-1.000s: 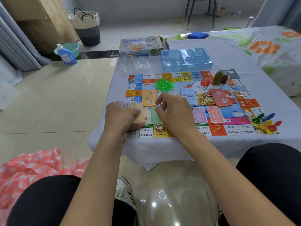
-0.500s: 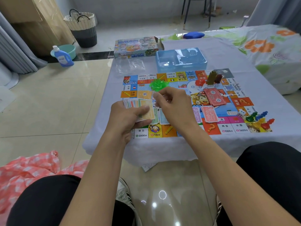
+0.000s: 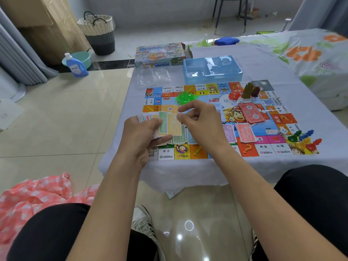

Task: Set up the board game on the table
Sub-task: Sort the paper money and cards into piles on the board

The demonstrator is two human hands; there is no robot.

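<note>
A colourful game board [image 3: 267, 147] lies flat on the cloth-covered table [image 3: 263, 65]. My left hand [image 3: 139, 134] grips a fanned stack of play money [image 3: 163, 125] over the board's near left part. My right hand [image 3: 199, 123] is beside it, thumb and forefinger pinching the top orange note [image 3: 174, 127] of that stack. Sorted notes lie on the board: green ones [image 3: 178, 139] under my hands, purple [image 3: 230, 132], pink [image 3: 244, 132] and red [image 3: 251, 114]. Green plastic houses [image 3: 185, 97], red and dark pieces [image 3: 248, 91], a die [image 3: 282, 132] and coloured pawns [image 3: 303, 138] also sit on it.
The game box [image 3: 160, 54], a blue plastic tray [image 3: 212, 69] and clear bags [image 3: 153, 77] lie at the table's far side. A flowered bed [image 3: 310, 53] is to the right. On the floor are a basket [image 3: 98, 31], a detergent bottle [image 3: 76, 65] and pink cloth [image 3: 37, 193].
Both hands lifted slightly off the board with the stack. My right hand left the green note pile and came to the stack's top note. The view shifted a little.
</note>
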